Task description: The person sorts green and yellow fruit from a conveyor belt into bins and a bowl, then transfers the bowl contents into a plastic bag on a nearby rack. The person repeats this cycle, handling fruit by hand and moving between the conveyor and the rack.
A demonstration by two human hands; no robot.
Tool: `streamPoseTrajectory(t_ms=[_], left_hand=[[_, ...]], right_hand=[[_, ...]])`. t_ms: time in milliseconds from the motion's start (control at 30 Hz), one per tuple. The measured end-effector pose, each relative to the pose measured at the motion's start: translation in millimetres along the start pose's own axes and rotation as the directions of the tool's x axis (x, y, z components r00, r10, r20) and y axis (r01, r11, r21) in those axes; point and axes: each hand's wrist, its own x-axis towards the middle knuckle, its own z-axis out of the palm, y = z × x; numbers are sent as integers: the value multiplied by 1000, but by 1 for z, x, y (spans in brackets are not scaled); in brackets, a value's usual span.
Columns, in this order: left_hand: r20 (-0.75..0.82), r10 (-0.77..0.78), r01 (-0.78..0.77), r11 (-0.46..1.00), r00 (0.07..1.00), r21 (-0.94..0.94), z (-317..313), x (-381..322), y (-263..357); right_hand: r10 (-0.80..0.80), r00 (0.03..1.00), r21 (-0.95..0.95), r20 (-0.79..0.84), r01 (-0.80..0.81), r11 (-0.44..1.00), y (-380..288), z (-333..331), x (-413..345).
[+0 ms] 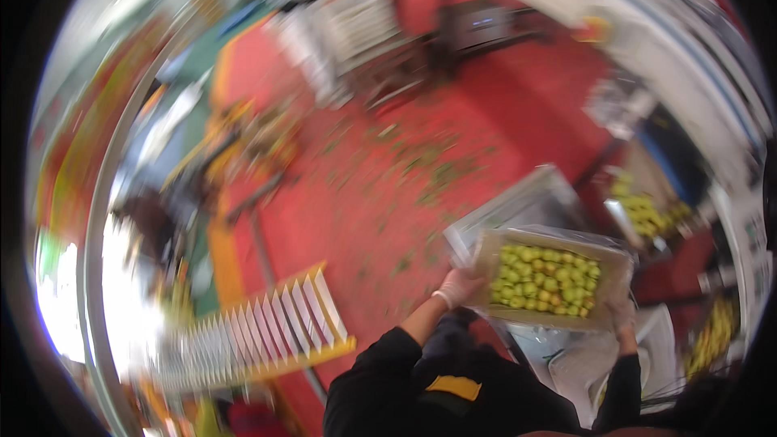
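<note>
A cardboard box lined with clear plastic film is held in front of my body, its open top facing up. Small round yellow-green fruits, some with a reddish-brown tint, cover its bottom. My left hand grips the box's left end and seems to wear a thin, pale glove. At the right end, my right hand holds the wall near the corner, its fingers partly hidden. Just beyond the box is a shiny metal tray or surface, partly covered by it.
Scattered green leaf bits litter the red floor. A yellow-edged rack of white dividers stands at left. More yellow-green fruit lies in a box at right, near a white container. A blurred stacked cart stands farther off.
</note>
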Motion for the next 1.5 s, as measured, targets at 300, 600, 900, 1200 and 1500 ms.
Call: streamPoseTrajectory(t_ms=[300, 600, 900, 1200, 1500], left_hand=[[-292, -280, 189, 934, 915, -305, -87, -267, -64], [-478, -555, 443, 832, 681, -335, -265, -410, -233], [-961, -275, 351, 898, -24, -265, -369, -437, -529], [-333, -939, 62, 338, 81, -939, -94, -564, -521], [-410, -872, -171, 376, 267, -911, -77, -522, -460]], right_hand=[[-45, 825, 100, 564, -14, 995, -185, 52, -1], [-252, 583, 229, 772, 115, 967, -256, 405, -88], [-210, 548, 200, 810, 78, 977, -263, 838, -190], [-360, 251, 356, 899, 64, 932, -400, 1069, -351], [-875, -82, 766, 476, -450, 459, -795, 821, -419]])
